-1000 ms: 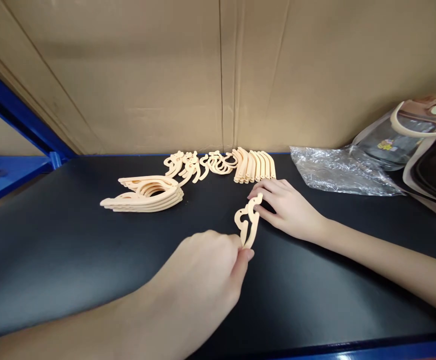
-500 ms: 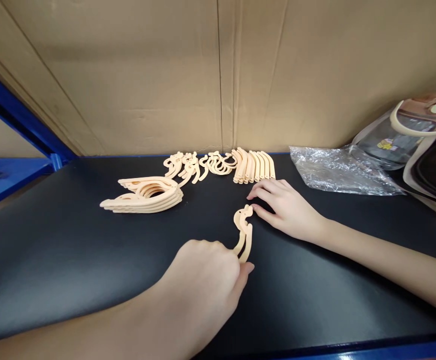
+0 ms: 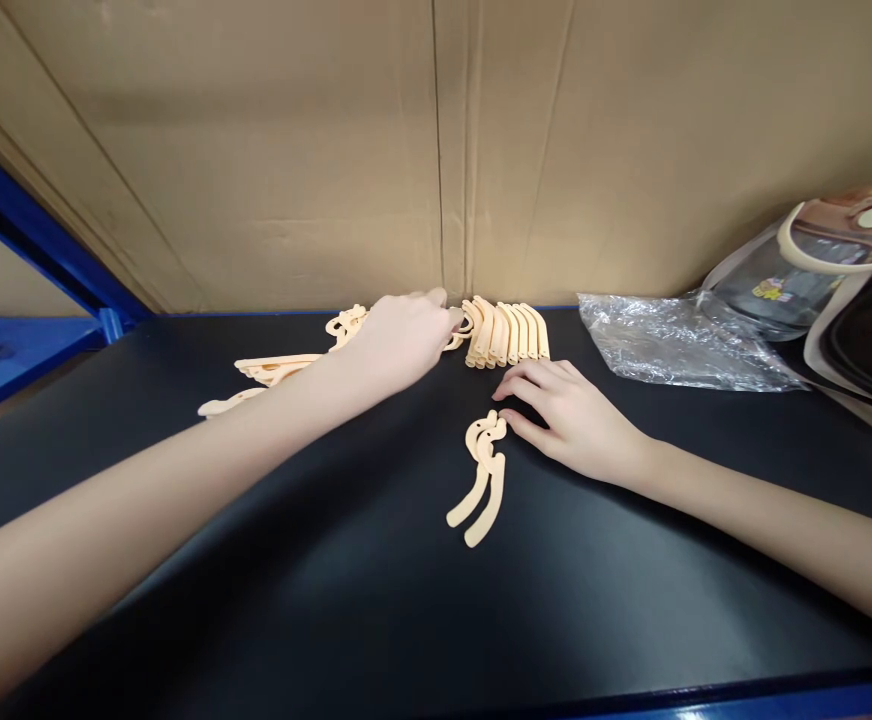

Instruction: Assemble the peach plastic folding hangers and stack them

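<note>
My left hand [image 3: 408,340] is stretched out over the pile of beige hook-shaped hanger parts [image 3: 347,325] at the back of the table. Its fingers point down and are mostly hidden, so any hold on a part cannot be made out. My right hand [image 3: 556,410] rests on the table with fingers spread and slightly bent. Its thumb tip is at the hook end of two curved hanger parts [image 3: 487,495], which lie partly overlapping on the black surface. Behind its fingertips stands a row of curved beige hanger arms [image 3: 507,333].
A stack of beige hangers [image 3: 237,403] lies at left, partly behind my left forearm. Crinkled clear plastic [image 3: 683,345], a transparent bottle [image 3: 770,275] and a dark bag [image 3: 871,335] lie at right. Cardboard [image 3: 293,150] backs the black table [image 3: 593,590]; a blue frame [image 3: 46,230] stands left.
My left hand has let go of the two curved parts and moved away to the pile at the back. The parts stay lying on the table. My right hand is nearly still.
</note>
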{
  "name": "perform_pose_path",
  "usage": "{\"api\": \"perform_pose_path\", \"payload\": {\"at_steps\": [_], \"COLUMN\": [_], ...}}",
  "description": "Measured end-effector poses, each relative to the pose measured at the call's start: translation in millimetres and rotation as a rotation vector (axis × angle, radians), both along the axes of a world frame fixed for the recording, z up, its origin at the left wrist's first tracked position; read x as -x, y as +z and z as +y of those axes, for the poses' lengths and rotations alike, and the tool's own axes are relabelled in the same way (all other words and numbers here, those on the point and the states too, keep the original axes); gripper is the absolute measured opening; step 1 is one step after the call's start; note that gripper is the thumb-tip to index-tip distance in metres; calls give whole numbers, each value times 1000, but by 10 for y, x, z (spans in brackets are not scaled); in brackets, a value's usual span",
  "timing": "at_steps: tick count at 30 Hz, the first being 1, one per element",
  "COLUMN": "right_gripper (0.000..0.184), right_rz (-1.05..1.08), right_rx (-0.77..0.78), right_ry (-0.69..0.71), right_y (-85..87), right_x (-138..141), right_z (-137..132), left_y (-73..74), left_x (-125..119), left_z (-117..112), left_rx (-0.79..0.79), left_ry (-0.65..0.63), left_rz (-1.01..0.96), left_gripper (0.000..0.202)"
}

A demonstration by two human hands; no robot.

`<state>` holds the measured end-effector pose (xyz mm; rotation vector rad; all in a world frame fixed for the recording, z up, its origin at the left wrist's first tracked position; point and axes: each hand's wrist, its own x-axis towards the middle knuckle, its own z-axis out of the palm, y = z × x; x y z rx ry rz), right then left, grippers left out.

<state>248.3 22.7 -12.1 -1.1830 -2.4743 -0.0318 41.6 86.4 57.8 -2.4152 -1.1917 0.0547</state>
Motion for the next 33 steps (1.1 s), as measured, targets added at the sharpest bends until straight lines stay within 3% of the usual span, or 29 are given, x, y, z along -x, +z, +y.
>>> {"api": "perform_pose_path", "payload": {"at_steps": [6, 12, 17, 23, 28, 33], "right_gripper": [19, 19, 19, 19, 19, 18], "right_rz": [-2, -4, 0, 6, 1, 2], "right_rx": [-6, -9, -13, -18, -14, -14], "right_ry": [-4, -3, 1, 3, 0, 4], "right_y": [1, -1, -9, -16, -26, -24], "right_x": [3, 4, -2, -5, -9, 3], "right_z": [-3, -5, 5, 4, 11, -5], "left_y": [-133, -126, -34, -20, -185, -261], "left_x": [-55, -97, -48, 129, 322, 467], "left_z": [336, 355, 271, -100, -626, -950], "left_rx": [3, -28, -86, -153, -123, 10], "left_ry": [-142, -197, -162, -133, -387, -508], "left_rz": [135, 168, 154, 72, -49, -111], "left_gripper": [26, 25, 25, 17, 14, 12]}}
